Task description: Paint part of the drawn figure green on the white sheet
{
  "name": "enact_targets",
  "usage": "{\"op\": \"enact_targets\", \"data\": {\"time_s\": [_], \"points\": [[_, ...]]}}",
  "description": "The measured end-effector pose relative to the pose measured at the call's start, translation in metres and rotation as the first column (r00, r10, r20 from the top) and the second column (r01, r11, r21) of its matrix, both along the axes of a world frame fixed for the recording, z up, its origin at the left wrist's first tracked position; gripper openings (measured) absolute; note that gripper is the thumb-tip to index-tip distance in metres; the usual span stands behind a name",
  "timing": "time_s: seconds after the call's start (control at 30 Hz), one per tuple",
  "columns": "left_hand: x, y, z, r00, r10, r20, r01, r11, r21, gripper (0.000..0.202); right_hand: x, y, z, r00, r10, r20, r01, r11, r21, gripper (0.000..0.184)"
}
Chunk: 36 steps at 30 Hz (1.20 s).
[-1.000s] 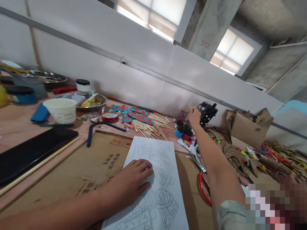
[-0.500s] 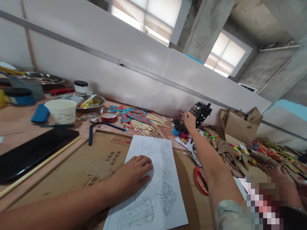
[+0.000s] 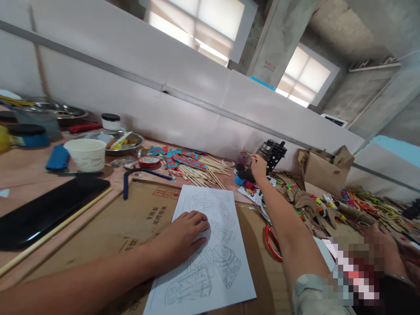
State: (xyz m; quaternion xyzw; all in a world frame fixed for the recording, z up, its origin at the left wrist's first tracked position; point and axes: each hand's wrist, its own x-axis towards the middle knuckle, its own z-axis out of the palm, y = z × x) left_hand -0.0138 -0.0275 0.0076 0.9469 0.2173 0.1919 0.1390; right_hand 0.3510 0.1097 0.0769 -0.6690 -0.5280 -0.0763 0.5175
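My left hand lies palm down, fingers loosely extended, on a white sheet of paper with pencil drawings. The sheet rests on flattened cardboard. Out at the back of the table, my right hand is closed on a thin yellowish stick, which looks like a brush handle; its tip cannot be made out. This hand is beside a clear cup with an orange stick in it. Small paint jars stand just below the hand, and a black flowered bottle is behind it.
Red-handled scissors lie under my right forearm. Wooden sticks, blue-handled pliers, a white paper bowl and a black tray-like object lie leftward. Brown rope and coloured cords fill the right, where another person's hand is.
My right hand stays by the clear cup, and the stick in it has tilted slightly. My left hand has kept its place on the paper. The view has shifted a little.
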Motion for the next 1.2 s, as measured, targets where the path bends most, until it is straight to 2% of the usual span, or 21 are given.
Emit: {"op": "enact_targets", "data": {"time_s": [0.23, 0.37, 0.63, 1.03, 1.2], "points": [[-0.001, -0.001, 0.002, 0.999, 0.014, -0.032, -0.015, 0.999, -0.036, 0.021, 0.001, -0.004, -0.001, 0.962, -0.025, -0.273, 0.065, 0.989, 0.136, 0.035], [0.000, 0.000, 0.000, 1.000, 0.007, -0.025, -0.008, 1.000, -0.029, 0.021, 0.000, -0.007, -0.003, 0.938, -0.032, -0.345, 0.097, 0.980, 0.173, 0.038], [0.000, 0.002, -0.003, 1.000, -0.002, 0.003, 0.003, 1.000, -0.028, 0.021, -0.004, -0.010, -0.018, 0.944, -0.007, -0.329, 0.038, 0.995, 0.090, 0.026], [-0.002, 0.000, -0.001, 0.999, -0.010, 0.051, 0.011, 1.000, -0.008, 0.020, -0.003, -0.003, -0.015, 0.924, -0.055, -0.378, 0.112, 0.985, 0.132, 0.046], [-0.002, 0.000, 0.000, 1.000, -0.006, 0.030, 0.006, 1.000, -0.010, 0.020, -0.001, -0.002, -0.016, 0.936, -0.064, -0.345, 0.116, 0.985, 0.131, 0.049]]}}
